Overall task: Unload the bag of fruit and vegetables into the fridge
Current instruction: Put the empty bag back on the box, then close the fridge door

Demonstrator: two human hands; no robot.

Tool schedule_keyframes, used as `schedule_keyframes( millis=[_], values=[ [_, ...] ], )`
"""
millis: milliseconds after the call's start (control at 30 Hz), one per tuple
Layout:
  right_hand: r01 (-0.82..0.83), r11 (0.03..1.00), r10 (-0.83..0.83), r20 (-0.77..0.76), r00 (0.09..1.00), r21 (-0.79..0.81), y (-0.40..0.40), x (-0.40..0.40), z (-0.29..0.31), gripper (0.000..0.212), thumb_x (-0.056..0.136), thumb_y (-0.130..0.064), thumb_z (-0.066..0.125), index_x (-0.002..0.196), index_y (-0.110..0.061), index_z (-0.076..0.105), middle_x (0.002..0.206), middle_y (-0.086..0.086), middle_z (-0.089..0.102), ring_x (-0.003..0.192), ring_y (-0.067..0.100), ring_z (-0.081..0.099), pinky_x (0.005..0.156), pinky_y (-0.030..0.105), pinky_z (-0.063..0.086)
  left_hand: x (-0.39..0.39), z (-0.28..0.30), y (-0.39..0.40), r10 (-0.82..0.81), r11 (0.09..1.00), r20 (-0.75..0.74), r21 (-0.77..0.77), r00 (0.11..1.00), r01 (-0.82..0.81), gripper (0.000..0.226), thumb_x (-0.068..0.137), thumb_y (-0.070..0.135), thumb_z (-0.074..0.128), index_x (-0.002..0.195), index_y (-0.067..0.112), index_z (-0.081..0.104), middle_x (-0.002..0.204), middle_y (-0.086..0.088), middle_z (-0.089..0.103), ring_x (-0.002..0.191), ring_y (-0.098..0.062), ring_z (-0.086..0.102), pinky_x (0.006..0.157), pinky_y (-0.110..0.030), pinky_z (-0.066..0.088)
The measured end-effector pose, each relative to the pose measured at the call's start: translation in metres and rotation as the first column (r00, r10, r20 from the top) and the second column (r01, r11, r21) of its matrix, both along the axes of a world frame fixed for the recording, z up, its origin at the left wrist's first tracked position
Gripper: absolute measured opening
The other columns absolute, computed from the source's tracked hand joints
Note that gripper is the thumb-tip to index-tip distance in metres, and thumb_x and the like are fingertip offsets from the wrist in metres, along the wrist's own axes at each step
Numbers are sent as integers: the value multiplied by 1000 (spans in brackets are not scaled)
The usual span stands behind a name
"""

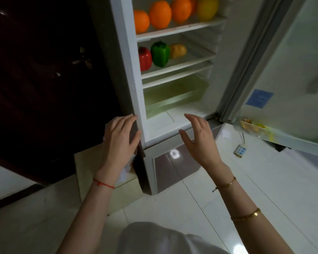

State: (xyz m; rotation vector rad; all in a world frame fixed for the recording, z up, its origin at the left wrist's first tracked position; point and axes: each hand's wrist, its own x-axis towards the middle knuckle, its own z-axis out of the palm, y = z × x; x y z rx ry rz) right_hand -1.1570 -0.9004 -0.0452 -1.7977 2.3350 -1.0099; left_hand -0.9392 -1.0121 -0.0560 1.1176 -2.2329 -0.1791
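The fridge (128, 70) stands open in front of me. Its upper shelf holds three oranges (160, 14) and a yellow pepper (207, 8). On the shelf below sit a red pepper (145, 58), a green pepper (160, 54) and a yellow-orange pepper (177, 50). The clear drawer (173, 96) under them looks bare. My left hand (120, 142) hovers by the fridge's left edge, fingers apart, above a white bag (124, 174) that it mostly hides. My right hand (200, 138) is spread open before the fridge's lower ledge, holding nothing.
The fridge door (286, 74) swings wide to the right, with stained residue on its bottom rack (253, 125). A dark wooden door (44, 79) fills the left. A power strip (240, 150) lies on the white tiled floor (264, 180).
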Motion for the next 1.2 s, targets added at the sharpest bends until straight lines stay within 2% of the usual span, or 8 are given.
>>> schedule_keyframes(
  millis=[100,200,333,533,667,933,1100,1200],
  values=[
    [53,999,-52,19,998,-1,43,-30,2,50,97,-30,58,142,-12,46,142,5,50,136,23,41,116,37,33,-34,1,31,-61,998,-20,-37,998,60,40,93,25,60,129,6,60,128,-11,65,119,-30,55,102,-43,45],
    [88,996,-88,26,996,-10,89,-63,3,50,96,-30,57,141,-11,46,140,5,51,134,23,41,115,38,35,-69,3,67,-113,993,-53,-34,992,111,39,94,22,62,130,6,59,128,-11,64,119,-30,54,102,-44,45],
    [147,989,-147,5,989,-22,150,-105,5,49,97,-34,55,140,-13,47,138,2,53,131,21,42,112,30,31,-117,6,115,-175,985,-58,-16,983,174,41,95,27,55,132,8,59,129,-8,64,121,-28,55,103,-45,46],
    [244,969,-245,-12,970,-45,238,-172,0,47,96,-28,59,138,-11,49,135,4,55,128,26,47,110,38,38,-192,3,186,-226,974,-61,21,972,227,41,95,26,57,134,10,58,131,-6,63,124,-25,53,104,-44,43],
    [331,943,-332,-8,943,-31,284,-210,-2,47,97,-29,58,139,-10,48,135,5,55,128,25,47,110,35,37,-234,4,218,-290,956,-44,43,956,291,42,95,24,58,134,9,57,131,-8,63,124,-26,53,105,-44,43],
    [473,880,-473,2,881,-53,337,-278,-7,46,97,-29,57,138,-10,48,133,5,55,127,24,48,110,39,39,-322,10,251,-426,903,-40,46,904,428,44,94,28,54,134,10,58,132,-7,62,124,-27,52,106,-42,42],
    [518,853,-519,-4,855,-60,348,-324,-5,48,97,-30,57,140,-11,46,137,3,53,130,20,44,111,31,36,-384,12,257,-487,872,-56,22,871,489,46,93,30,50,134,11,58,133,-6,62,125,-25,50,110,-37,39],
    [526,848,-527,-11,850,-64,347,-357,0,49,97,-30,57,141,-12,45,138,3,52,131,19,43,111,29,34,-422,12,257,-508,860,-82,3,858,510,45,93,28,52,133,10,59,132,-6,62,123,-26,53,108,-41,41]
  ],
)
